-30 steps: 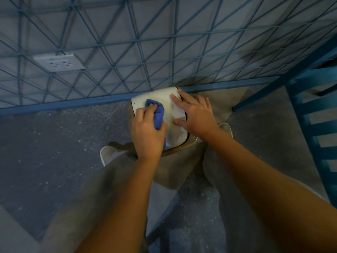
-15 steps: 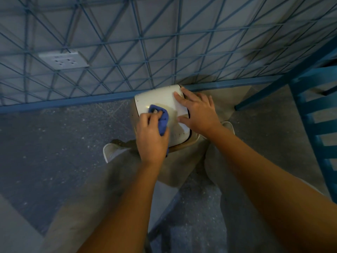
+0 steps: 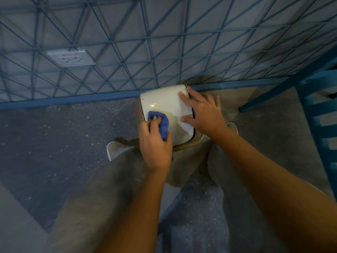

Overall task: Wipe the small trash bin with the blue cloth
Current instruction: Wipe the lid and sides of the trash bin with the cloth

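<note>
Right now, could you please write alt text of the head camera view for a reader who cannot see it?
The left hand presses a blue cloth on the white lid of a small trash bin, while the right hand lies flat on the lid's right side. The bin stands on a speckled floor by a blue wire grid, between the person's knees.

bin lid (image 3: 166, 105): glossy, probably plastic | cloth (image 3: 164, 125): soft fabric | floor (image 3: 54, 134): speckled, matt

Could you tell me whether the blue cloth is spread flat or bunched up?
Bunched: the blue cloth sits wadded under the left hand's fingers on the white bin lid.
</note>
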